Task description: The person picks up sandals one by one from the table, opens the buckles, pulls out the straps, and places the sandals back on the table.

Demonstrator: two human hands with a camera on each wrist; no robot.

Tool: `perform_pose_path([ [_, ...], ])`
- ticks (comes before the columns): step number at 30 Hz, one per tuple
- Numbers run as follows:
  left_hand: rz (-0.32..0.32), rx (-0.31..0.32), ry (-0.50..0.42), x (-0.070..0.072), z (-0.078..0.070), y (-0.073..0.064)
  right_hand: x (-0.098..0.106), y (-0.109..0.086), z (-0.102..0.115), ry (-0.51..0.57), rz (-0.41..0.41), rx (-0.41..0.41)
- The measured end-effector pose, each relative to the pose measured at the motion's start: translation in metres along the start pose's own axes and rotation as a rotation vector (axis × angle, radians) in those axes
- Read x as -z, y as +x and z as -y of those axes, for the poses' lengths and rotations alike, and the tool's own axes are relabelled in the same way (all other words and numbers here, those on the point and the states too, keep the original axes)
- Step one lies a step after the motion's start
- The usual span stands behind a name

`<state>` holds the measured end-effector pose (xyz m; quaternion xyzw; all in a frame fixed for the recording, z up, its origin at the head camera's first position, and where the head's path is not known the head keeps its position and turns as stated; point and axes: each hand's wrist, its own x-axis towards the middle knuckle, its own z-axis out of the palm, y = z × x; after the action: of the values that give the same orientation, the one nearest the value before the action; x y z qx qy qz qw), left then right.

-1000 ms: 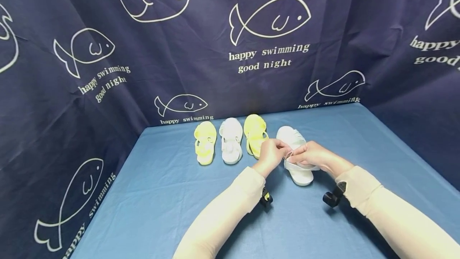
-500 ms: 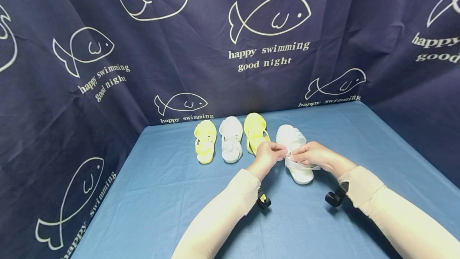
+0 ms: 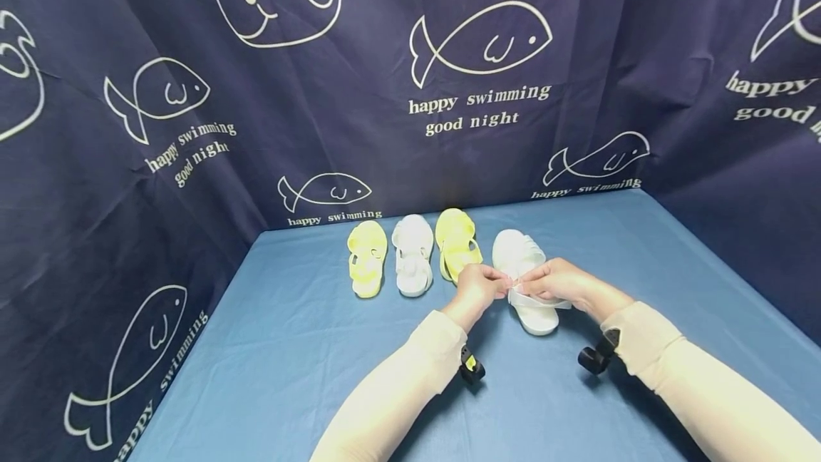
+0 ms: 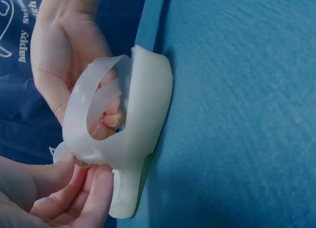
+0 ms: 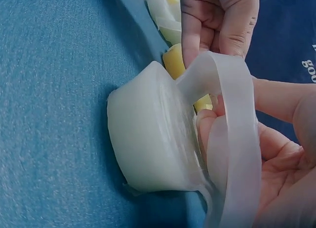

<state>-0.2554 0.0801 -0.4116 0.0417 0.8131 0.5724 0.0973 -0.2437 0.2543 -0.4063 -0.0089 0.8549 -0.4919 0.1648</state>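
Note:
A white sandal lies on the blue cloth, toe away from me, at the right end of the shoe row. My left hand pinches the left side of its strap between thumb and fingers. In the left wrist view, a small shiny piece shows on the strap by those fingertips. My right hand holds the strap from the other side, its fingers reaching through the loop in the right wrist view, behind the pale band. Both hands' fingertips meet close together at the sandal's left edge.
Left of the held sandal stand a yellow sandal, another white sandal and a second yellow sandal, side by side. Dark blue printed curtain encloses the back and sides of the blue cloth surface.
My left fingertips have shifted slightly down along the strap and now sit against the right hand's fingertips. The right hand and the sandals stay about where they were.

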Motion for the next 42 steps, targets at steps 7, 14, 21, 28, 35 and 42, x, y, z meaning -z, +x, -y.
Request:
perform_pose_path([
  [7, -0.051, -0.179, 0.181, -0.001, -0.002, -0.001, -0.001, -0.002, 0.001, 0.003, -0.01, 0.01],
  [14, -0.062, -0.204, 0.203, -0.002, -0.003, -0.002, 0.0, -0.001, -0.001, -0.02, -0.019, -0.016],
  [21, -0.11, -0.294, 0.349, -0.004, -0.007, -0.001, -0.002, 0.0, 0.003, -0.039, -0.031, 0.021],
  [28, -0.111, -0.306, 0.436, -0.005, -0.011, 0.0, -0.004, -0.001, 0.003, -0.036, -0.037, 0.02],
  [35, -0.163, -0.324, 0.578, -0.009, -0.014, -0.001, -0.004, -0.003, 0.002, -0.042, -0.032, 0.012],
  [42, -0.183, -0.322, 0.63, -0.008, -0.019, 0.002, -0.006, -0.002, 0.003, -0.023, -0.026, 0.026],
])
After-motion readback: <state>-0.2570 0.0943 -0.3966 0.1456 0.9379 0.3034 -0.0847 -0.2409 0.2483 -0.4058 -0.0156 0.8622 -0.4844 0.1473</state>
